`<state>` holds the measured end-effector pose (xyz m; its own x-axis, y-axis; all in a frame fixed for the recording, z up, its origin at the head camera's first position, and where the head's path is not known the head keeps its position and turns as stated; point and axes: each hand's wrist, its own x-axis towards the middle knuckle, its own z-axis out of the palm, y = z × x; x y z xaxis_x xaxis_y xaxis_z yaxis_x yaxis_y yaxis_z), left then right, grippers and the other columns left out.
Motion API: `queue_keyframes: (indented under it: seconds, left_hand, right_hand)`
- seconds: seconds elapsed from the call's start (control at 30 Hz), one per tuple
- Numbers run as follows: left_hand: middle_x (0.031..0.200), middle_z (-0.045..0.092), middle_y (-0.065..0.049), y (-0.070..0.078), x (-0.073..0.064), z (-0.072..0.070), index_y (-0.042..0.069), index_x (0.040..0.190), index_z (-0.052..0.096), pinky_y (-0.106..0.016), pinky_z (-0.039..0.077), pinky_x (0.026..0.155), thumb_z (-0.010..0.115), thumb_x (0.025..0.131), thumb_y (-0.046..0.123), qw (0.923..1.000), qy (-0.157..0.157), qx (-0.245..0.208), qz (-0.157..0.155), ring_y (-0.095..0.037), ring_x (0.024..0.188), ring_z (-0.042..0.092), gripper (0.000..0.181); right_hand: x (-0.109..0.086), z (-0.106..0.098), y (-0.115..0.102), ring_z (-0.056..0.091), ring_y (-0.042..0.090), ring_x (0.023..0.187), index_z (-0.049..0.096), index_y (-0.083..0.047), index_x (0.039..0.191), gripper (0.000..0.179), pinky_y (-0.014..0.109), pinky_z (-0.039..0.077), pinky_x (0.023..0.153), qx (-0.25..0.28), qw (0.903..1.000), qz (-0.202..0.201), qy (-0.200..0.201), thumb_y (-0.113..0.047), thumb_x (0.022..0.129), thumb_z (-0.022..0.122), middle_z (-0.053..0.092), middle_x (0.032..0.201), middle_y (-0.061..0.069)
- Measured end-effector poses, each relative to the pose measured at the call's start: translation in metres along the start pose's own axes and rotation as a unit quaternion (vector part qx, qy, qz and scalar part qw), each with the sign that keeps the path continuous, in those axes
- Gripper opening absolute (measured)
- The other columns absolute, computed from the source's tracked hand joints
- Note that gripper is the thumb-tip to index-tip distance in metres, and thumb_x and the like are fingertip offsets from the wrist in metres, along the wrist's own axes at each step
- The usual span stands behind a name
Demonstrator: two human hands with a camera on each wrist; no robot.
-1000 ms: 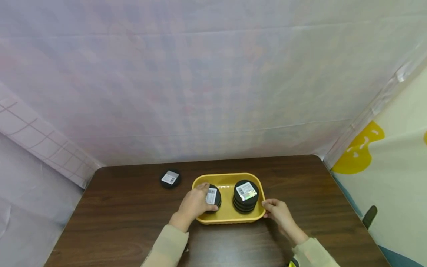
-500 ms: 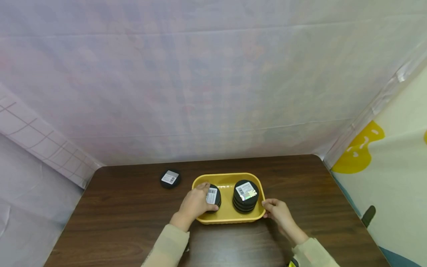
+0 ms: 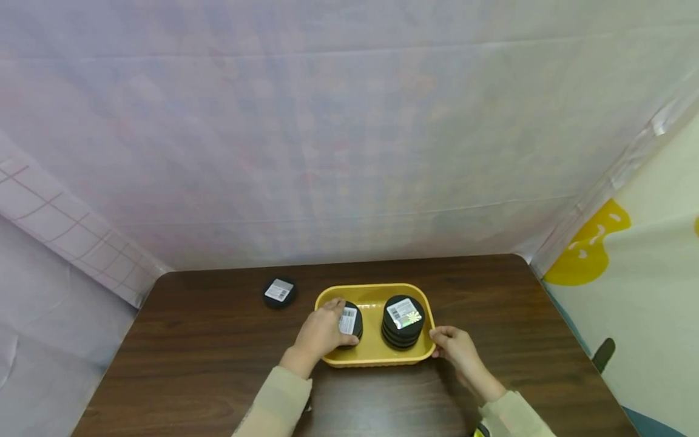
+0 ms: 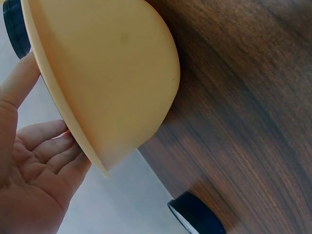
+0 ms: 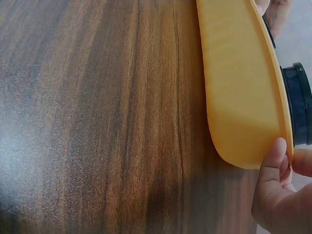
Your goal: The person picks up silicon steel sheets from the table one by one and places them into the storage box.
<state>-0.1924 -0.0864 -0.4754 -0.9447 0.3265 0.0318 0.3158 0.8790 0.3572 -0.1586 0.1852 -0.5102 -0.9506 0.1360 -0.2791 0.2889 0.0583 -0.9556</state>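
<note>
A yellow plastic tray (image 3: 371, 362) stands on the table, holding two stacks of black round discs with white labels. My left hand (image 3: 319, 334) reaches over the tray's left end and grips the left disc stack (image 3: 356, 323), thumb at the front and fingers at the back. The hand covers that stack's left side. In the left wrist view, the left hand's fingers (image 4: 46, 141) pass behind the tray's rim, which hides their tips. My right hand (image 3: 461, 352) pinches the rim near the front right corner. Beside it, inside the tray, rises the taller right disc stack (image 3: 401, 331).
A single labelled black disc (image 3: 280, 292) lies on the brown wooden table (image 3: 196, 346), left of the tray. A small dark object (image 3: 308, 404) partly shows beside the left sleeve. Pale curtains (image 3: 338, 133) hang behind the table's back edge.
</note>
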Motion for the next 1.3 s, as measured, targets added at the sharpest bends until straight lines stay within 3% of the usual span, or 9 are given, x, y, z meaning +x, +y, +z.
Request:
queue_keyframes:
  seconds: [1.03, 1.3]
  left_hand:
    - [0.139, 0.044, -0.018, -0.0007, -0.0027, 0.0029, -0.004, 0.134, 0.045, -0.044, 0.043, 0.096, 0.081, 0.065, 0.045, 0.9998, -0.005, -0.005, -0.018, -0.036, 0.118, 0.050, 0.092]
    - [0.140, 0.042, -0.019, -0.0018, -0.0051, 0.0059, -0.004, 0.135, 0.045, -0.045, 0.045, 0.093, 0.080, 0.065, 0.046, 0.9999, 0.009, 0.001, -0.008, -0.036, 0.117, 0.050, 0.093]
  right_hand:
    - [0.0022, -0.0002, 0.0011, 0.052, 0.012, 0.057, 0.052, 0.020, 0.100, 0.021, 0.021, 0.048, 0.052, 0.001, 1.0000, -0.005, -0.005, 0.003, 0.089, 0.052, 0.055, 0.072, 0.009]
    - [0.0019, 0.0001, 0.0008, 0.051, 0.012, 0.058, 0.053, 0.020, 0.101, 0.021, 0.021, 0.049, 0.052, 0.000, 1.0000, -0.004, 0.000, 0.002, 0.089, 0.052, 0.055, 0.073, 0.009]
